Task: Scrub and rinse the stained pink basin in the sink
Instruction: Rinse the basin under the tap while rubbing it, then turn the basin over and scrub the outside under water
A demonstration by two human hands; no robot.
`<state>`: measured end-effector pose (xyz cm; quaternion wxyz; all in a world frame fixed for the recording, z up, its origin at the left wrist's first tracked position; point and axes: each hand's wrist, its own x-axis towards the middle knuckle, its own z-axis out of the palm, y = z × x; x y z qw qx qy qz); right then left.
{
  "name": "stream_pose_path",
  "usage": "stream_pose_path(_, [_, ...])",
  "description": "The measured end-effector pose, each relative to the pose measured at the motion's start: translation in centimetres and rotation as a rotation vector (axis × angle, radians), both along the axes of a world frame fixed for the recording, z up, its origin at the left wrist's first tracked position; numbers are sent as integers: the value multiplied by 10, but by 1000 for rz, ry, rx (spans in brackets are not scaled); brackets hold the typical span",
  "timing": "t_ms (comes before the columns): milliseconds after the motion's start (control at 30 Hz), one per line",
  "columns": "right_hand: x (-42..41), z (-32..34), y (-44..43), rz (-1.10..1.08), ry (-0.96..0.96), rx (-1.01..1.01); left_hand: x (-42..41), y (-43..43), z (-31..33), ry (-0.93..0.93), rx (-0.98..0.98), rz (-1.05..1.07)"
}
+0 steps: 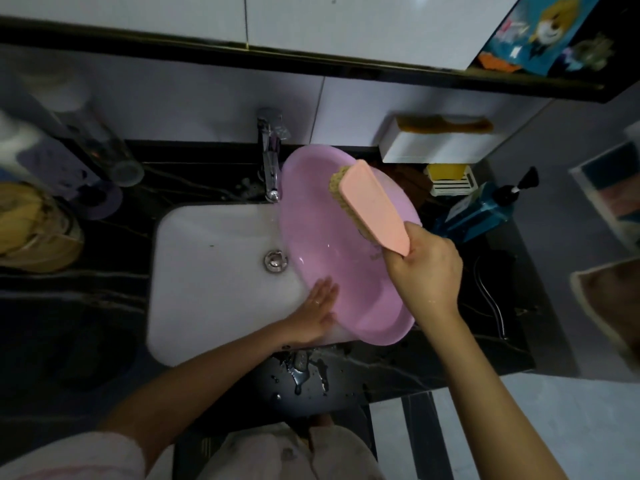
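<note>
The pink basin [322, 233] leans tilted over the right side of the white sink [207, 271], its hollow facing me. My left hand [317, 311] lies flat with straight fingers against the basin's lower left rim. My right hand [424, 271] grips the handle of a peach-backed scrub brush [372, 206]. The brush's yellowish bristles rest on the upper right part of the basin's inside. The chrome faucet [270, 161] stands just left of the basin's top rim. No water stream is plainly visible.
The drain plug [276, 260] sits mid-sink. Water puddles lie on the black counter's front edge [304, 372]. A blue pump bottle [485, 209] and a soap dish [450, 181] stand to the right. A white wall box [436, 143] hangs behind. Cups and jars crowd the left counter.
</note>
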<state>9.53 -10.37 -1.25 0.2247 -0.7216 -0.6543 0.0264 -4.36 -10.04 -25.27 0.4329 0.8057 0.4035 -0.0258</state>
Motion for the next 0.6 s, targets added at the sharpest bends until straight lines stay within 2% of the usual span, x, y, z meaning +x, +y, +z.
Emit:
stream_pose_path(133, [-11, 28, 10, -62, 109, 21, -11, 1, 52, -105, -122, -12])
stream_pose_path(300, [-12, 60, 33, -166, 248, 42, -49, -30, 114, -258, 23, -19])
stream_pose_path(367, [-12, 68, 42, -171, 346, -2, -57, -42, 125, -379, 22, 170])
stream_pose_path(500, [-14, 75, 45, -96, 551, -96, -69, -55, 134, -660, 51, 677])
stream_pose_path(600, [-7, 75, 44, -17, 662, -159, -82, -51, 148, -735, 82, 801])
